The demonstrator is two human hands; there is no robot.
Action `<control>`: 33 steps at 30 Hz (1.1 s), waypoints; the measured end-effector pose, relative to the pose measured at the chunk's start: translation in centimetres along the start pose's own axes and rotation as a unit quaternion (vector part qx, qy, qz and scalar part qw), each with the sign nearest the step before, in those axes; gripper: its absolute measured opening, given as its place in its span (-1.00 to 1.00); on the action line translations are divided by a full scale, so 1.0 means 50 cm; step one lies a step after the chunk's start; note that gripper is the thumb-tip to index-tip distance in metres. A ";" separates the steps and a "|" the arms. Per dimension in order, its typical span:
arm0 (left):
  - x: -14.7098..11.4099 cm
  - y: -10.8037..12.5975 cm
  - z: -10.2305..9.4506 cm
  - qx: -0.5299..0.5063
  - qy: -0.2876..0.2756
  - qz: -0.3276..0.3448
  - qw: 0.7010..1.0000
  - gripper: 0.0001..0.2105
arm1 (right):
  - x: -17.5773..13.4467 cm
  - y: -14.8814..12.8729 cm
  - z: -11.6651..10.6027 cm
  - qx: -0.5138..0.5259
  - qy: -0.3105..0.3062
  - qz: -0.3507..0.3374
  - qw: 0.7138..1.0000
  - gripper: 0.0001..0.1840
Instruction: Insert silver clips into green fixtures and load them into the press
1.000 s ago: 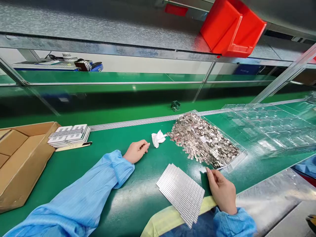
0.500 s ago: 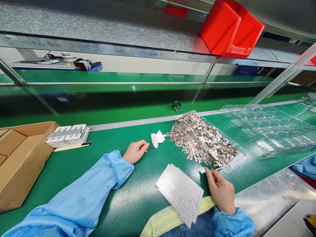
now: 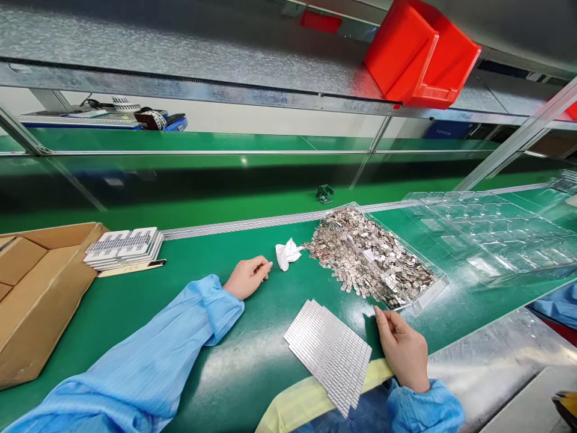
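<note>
A: Where does the left hand sit?
B: Around the middle of the bench, in a blue sleeve. It is loosely closed, fingers curled and thumb drawn in, its tips pointing at a crumpled white tissue just beside them. I can't tell whether it pinches anything small.

A: And the right hand?
B: Near the front edge of the bench. Its thumb and forefinger meet in a closed pinch, other fingers folded under. Whether a tiny piece sits between them, I can't tell.

A: What lies near the hands?
B: A silver sheet marked in rows of small blocks, set at an angle by the front edge, left of the right hand and apart from it. Its near corner overlaps a yellow strip in view.

A: And the metal pieces?
B: Heaped in a clear tray that reaches from the silver rail toward the front edge. Many spread past its left side onto the bench. The tray's near end is just beyond the right hand.

A: Anything farther out?
B: Clear plastic trays stand to the right, between rail and front edge. Toward the left edge, a cardboard box sits beside a stack of white cards. A red bin rests on the front edge of the metal shelf above.
</note>
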State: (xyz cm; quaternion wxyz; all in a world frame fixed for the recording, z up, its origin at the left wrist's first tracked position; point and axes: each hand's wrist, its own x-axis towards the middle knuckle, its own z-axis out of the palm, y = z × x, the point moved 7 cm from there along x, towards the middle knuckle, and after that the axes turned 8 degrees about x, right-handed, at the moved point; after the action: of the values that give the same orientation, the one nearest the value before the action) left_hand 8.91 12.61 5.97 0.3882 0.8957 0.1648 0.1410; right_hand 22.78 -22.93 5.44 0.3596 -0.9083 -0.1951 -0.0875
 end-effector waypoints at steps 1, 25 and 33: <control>0.000 0.000 0.000 0.000 0.000 0.000 1.000 -0.66 | 0.000 0.000 0.000 0.000 -0.001 0.002 1.000 -0.19; 0.000 0.004 -0.001 0.003 -0.001 0.001 1.000 -0.65 | 0.000 -0.005 -0.003 0.010 0.004 -0.012 1.000 -0.24; 0.001 0.002 0.002 0.005 -0.001 -0.001 1.000 -0.65 | -0.001 -0.005 -0.003 0.006 0.005 -0.015 1.000 -0.23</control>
State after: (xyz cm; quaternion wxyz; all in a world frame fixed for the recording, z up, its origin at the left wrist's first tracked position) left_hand 8.98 12.52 5.97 0.3837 0.8977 0.1659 0.1390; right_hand 22.64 -22.88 5.67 0.3647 -0.9025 -0.2077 -0.0964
